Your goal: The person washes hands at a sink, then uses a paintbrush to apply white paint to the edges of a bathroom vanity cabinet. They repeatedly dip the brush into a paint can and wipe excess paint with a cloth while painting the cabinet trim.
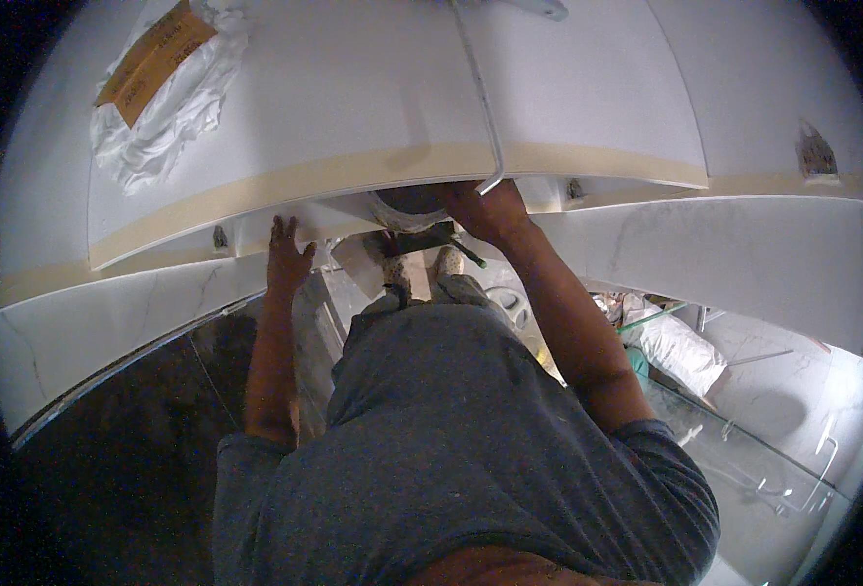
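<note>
My left hand (287, 256) is raised with its fingers spread against the white surface just below the front edge of a white panel (353, 107), and nothing shows in it. My right hand (490, 210) reaches under that edge, beside a round-rimmed, dark-mouthed thing (417, 217) that the panel partly covers. Its fingertips are hidden, so I cannot see what they hold. A thin bent metal rod (480, 88) runs down across the panel and ends in front of my right hand. A dark green piece (471, 252) lies below this hand.
Brown cardboard (158, 61) rests on crumpled white material (168, 122) at the panel's upper left. A blue-grey handle (541, 8) shows at the top edge. At right are a white sack (671, 342) and a glass sheet (744, 459). Dark flooring (148, 420) lies left.
</note>
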